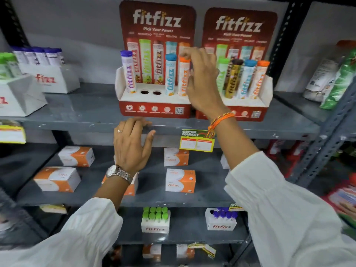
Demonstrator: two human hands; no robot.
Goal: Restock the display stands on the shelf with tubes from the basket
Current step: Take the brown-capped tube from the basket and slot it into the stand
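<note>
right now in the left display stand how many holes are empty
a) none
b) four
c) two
c: the left display stand shows two dark open holes in the middle, between the purple-capped tube on one side and the blue-capped tube and orange-capped tube on the other.

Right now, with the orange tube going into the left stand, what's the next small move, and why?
Probably let go of the orange-capped tube: it looks upright in the left stand, with the right hand at its cap. Two holes in that stand remain empty, so fetch another tube next. The left hand rests empty on the shelf edge.
</note>
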